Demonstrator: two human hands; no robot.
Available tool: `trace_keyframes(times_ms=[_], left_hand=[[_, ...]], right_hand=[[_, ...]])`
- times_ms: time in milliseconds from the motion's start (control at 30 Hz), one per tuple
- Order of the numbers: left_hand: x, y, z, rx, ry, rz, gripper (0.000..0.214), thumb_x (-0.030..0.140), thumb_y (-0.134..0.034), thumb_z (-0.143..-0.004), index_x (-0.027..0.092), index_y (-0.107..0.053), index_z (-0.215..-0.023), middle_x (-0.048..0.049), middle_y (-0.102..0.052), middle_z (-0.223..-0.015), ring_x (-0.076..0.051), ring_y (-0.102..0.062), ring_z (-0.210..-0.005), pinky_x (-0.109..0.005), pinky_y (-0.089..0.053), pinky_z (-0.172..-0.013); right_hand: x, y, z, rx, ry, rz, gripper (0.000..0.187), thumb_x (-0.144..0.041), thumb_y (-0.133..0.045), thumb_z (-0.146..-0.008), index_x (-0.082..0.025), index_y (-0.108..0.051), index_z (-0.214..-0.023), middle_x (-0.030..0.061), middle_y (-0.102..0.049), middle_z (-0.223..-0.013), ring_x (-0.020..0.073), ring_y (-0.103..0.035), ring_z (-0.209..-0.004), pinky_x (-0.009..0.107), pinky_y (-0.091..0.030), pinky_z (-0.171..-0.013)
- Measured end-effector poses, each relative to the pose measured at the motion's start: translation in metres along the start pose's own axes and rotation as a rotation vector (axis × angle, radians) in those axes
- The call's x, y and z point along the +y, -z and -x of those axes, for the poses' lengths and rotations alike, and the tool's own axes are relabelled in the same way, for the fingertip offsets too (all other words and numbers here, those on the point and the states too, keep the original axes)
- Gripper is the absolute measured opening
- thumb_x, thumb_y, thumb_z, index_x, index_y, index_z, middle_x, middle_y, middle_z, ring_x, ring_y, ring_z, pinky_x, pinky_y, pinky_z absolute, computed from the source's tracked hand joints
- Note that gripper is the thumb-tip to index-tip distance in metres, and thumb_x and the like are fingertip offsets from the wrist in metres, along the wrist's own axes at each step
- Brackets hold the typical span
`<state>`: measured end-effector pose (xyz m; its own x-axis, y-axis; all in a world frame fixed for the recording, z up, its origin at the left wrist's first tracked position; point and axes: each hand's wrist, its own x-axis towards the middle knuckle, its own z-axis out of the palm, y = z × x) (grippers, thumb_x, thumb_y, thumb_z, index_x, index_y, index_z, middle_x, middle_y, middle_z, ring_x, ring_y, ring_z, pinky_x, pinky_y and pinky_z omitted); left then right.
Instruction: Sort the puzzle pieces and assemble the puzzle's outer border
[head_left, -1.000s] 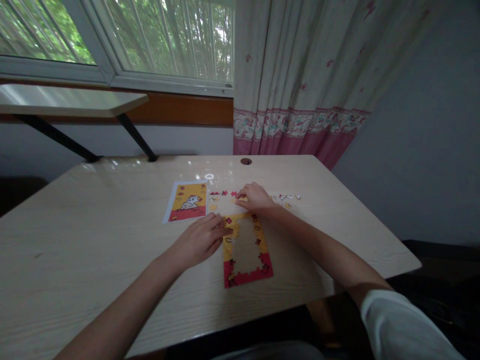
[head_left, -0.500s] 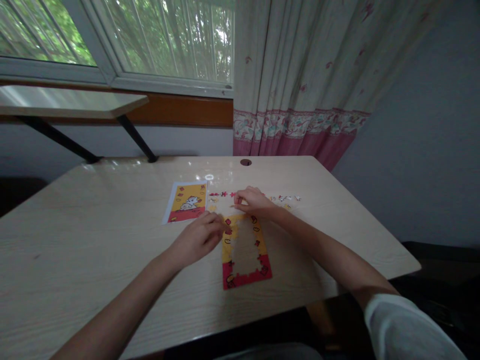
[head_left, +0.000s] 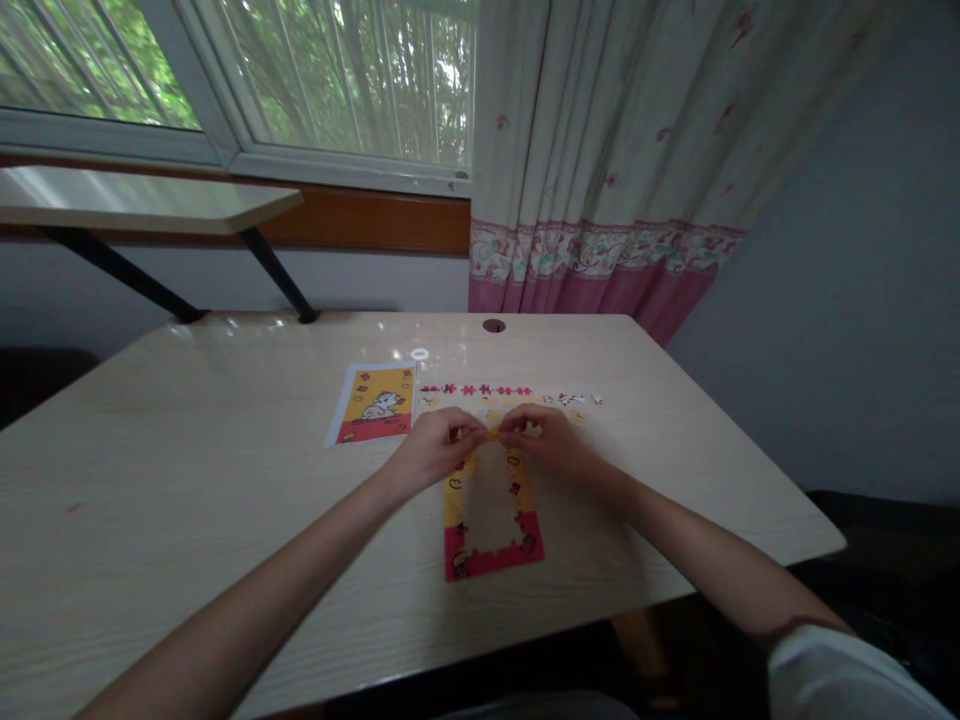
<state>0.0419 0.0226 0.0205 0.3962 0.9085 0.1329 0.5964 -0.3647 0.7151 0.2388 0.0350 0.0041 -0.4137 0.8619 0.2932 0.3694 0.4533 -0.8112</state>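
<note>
A partly built jigsaw (head_left: 489, 505) lies on the table, its yellow and red border done and its middle bare. My left hand (head_left: 433, 450) and my right hand (head_left: 541, 436) meet at the top edge of this frame, fingers curled. Between their fingertips sits a small yellow puzzle piece (head_left: 493, 433), pinched from both sides. A row of loose pieces (head_left: 487, 391) lies just beyond the hands, with a few more pieces (head_left: 574, 400) to the right.
A reference picture card (head_left: 373, 403) of a white animal on yellow and red lies left of the loose pieces. The pale wooden table (head_left: 187, 470) has a cable hole (head_left: 493, 325) near its far edge. A window, a curtain (head_left: 600, 150) and a folding shelf (head_left: 135, 200) stand behind.
My right hand came back from the loose pieces with a yellow piece. My left hand slid right and forward. Both now meet at the puzzle's top edge, uncovering the row of pieces.
</note>
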Motion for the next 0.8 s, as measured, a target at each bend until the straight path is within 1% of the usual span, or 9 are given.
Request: trace_keyframes(times_ms=[133,233,333,400,500,567,633,700,800], left_hand=[[-0.009,-0.007,0.003,0.091,0.034,0.153,0.023,0.03,-0.049,-0.08,0.013,-0.064,-0.074,-0.0008,-0.057,-0.062,-0.011,-0.049,-0.056,-0.022,-0.037,-0.051],[-0.017,-0.009,0.005,0.141,0.094,0.276,0.024,0.032,-0.05,-0.079,0.013,-0.062,-0.074,0.0,-0.054,-0.059,-0.011,-0.048,-0.053,-0.021,-0.037,-0.048],[-0.022,-0.012,0.007,0.145,0.132,0.343,0.023,0.033,-0.052,-0.077,0.013,-0.062,-0.074,0.0,-0.054,-0.059,-0.01,-0.048,-0.053,-0.02,-0.036,-0.046],[-0.022,-0.014,0.008,0.136,0.135,0.365,0.023,0.034,-0.053,-0.077,0.013,-0.062,-0.073,0.0008,-0.052,-0.056,-0.01,-0.046,-0.051,-0.019,-0.035,-0.045],[-0.021,-0.017,0.009,0.108,0.133,0.405,0.024,0.035,-0.053,-0.078,0.013,-0.061,-0.072,0.0019,-0.05,-0.054,-0.008,-0.044,-0.047,-0.019,-0.035,-0.044],[-0.02,-0.017,0.009,0.093,0.137,0.414,0.025,0.035,-0.052,-0.079,0.013,-0.062,-0.074,0.0013,-0.051,-0.055,-0.008,-0.045,-0.047,-0.019,-0.037,-0.044],[-0.02,-0.016,0.01,0.09,0.127,0.382,0.024,0.033,-0.051,-0.08,0.012,-0.062,-0.076,-0.0009,-0.056,-0.059,-0.009,-0.049,-0.05,-0.02,-0.039,-0.046],[-0.021,-0.01,0.011,0.098,0.087,0.272,0.023,0.03,-0.049,-0.081,0.012,-0.064,-0.081,-0.0042,-0.062,-0.068,-0.012,-0.054,-0.058,-0.023,-0.043,-0.052],[-0.021,0.003,0.014,0.101,-0.029,-0.047,0.019,0.021,-0.048,-0.082,0.015,-0.065,-0.087,-0.0066,-0.065,-0.083,-0.017,-0.057,-0.077,-0.03,-0.046,-0.068]], right_hand=[[0.0,-0.003,-0.001,0.08,0.049,0.026,0.005,-0.023,-0.066,-0.074,-0.019,-0.066,-0.078,-0.0002,-0.066,-0.073,0.0107,-0.056,-0.066,0.023,-0.044,-0.063],[0.001,-0.001,0.0,0.166,0.153,0.126,0.004,-0.023,-0.065,-0.076,-0.02,-0.066,-0.078,0.0009,-0.067,-0.074,0.0117,-0.057,-0.068,0.025,-0.044,-0.065],[0.002,0.001,0.003,0.19,0.291,0.234,0.004,-0.023,-0.064,-0.078,-0.019,-0.066,-0.077,0.0016,-0.067,-0.072,0.0126,-0.057,-0.068,0.027,-0.043,-0.068],[0.003,0.0,0.004,0.195,0.349,0.287,0.006,-0.025,-0.063,-0.079,-0.02,-0.066,-0.078,0.0015,-0.067,-0.072,0.0128,-0.058,-0.069,0.028,-0.043,-0.069],[0.004,-0.003,0.005,0.196,0.379,0.325,0.008,-0.027,-0.06,-0.081,-0.021,-0.066,-0.079,0.0009,-0.066,-0.073,0.0124,-0.057,-0.069,0.027,-0.042,-0.069],[0.005,-0.005,0.006,0.186,0.377,0.332,0.008,-0.027,-0.06,-0.081,-0.021,-0.066,-0.08,0.0012,-0.066,-0.074,0.0126,-0.057,-0.07,0.027,-0.042,-0.07],[0.006,-0.005,0.006,0.166,0.352,0.333,0.008,-0.026,-0.059,-0.082,-0.02,-0.065,-0.08,0.0018,-0.066,-0.075,0.0131,-0.057,-0.072,0.027,-0.042,-0.071],[0.006,-0.005,0.007,0.138,0.306,0.332,0.009,-0.026,-0.059,-0.082,-0.02,-0.065,-0.079,0.0023,-0.065,-0.076,0.0135,-0.057,-0.074,0.027,-0.042,-0.072],[0.009,-0.005,0.007,0.068,0.235,0.347,0.009,-0.025,-0.059,-0.081,-0.019,-0.065,-0.078,0.0028,-0.064,-0.077,0.0135,-0.056,-0.074,0.027,-0.041,-0.072]])
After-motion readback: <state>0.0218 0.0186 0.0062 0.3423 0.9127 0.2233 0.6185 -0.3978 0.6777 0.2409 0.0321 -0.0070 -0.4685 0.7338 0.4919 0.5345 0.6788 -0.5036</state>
